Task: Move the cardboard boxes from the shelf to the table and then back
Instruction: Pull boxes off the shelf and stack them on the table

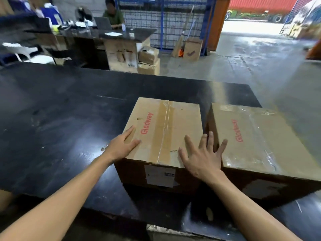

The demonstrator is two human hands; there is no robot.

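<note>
Resting flat on left box (163, 129): left hand (121, 146), right hand (203, 157) splayed.

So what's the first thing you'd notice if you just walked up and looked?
Two brown cardboard boxes with red writing sit side by side on the big black table, right in front. The left hand rests on the near left corner of the left box, and the right hand, fingers spread, is over the gap between it and the right box. Far behind, a person sits at a cluttered desk.
</note>
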